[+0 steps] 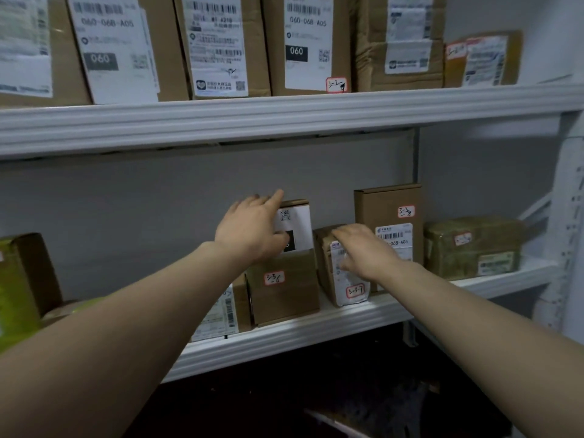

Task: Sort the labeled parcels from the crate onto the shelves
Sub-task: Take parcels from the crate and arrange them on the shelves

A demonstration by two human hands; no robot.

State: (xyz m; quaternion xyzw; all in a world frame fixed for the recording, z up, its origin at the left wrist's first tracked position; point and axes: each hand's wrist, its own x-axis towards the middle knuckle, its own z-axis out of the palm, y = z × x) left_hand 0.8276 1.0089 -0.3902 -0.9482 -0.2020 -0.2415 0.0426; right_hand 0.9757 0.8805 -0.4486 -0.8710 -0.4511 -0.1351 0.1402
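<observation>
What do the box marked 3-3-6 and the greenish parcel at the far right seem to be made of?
The box marked 3-3-6 looks like matte brown cardboard: dull surface, folded edges. The greenish parcel is probably a box wrapped in glossy tape or film: its surface shines and wrinkles.

Top-shelf boxes [273, 58] cut off above, green box [19, 279] cropped left, label print [218, 45] blurred — left hand [252, 229] covers one label [298, 229].

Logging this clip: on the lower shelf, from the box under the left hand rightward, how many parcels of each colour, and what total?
Brown cardboard: 3 (box 3-3-6, parcel 3-3-7, box 3-3-8)
Olive-green: 1 (wrapped parcel)
Total: 4
</observation>
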